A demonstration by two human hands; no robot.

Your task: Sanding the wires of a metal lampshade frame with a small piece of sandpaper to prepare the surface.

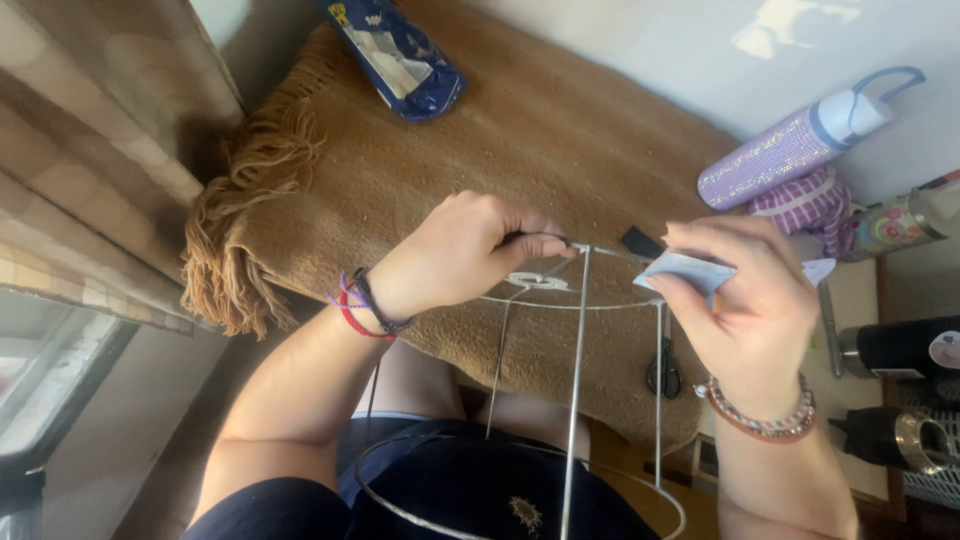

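I see one brown fringed blanket (520, 130) filling the frame's middle, its fringe hanging off the left edge, with open room across its centre. One wire lampshade frame (577, 400) stands over my lap at lower centre. My left hand (460, 250), bent at the wrist, is pinched shut on a dark strip (535, 238) at the frame's top ring. My right hand (745, 305) is clamped on a small grey card (688, 270). One pair of scissors (663, 370) lies right of centre.

wire frame (575, 330) on the lap, blanket (520, 150) beyond it, bottle (790, 150) at right, scissors (663, 370) below
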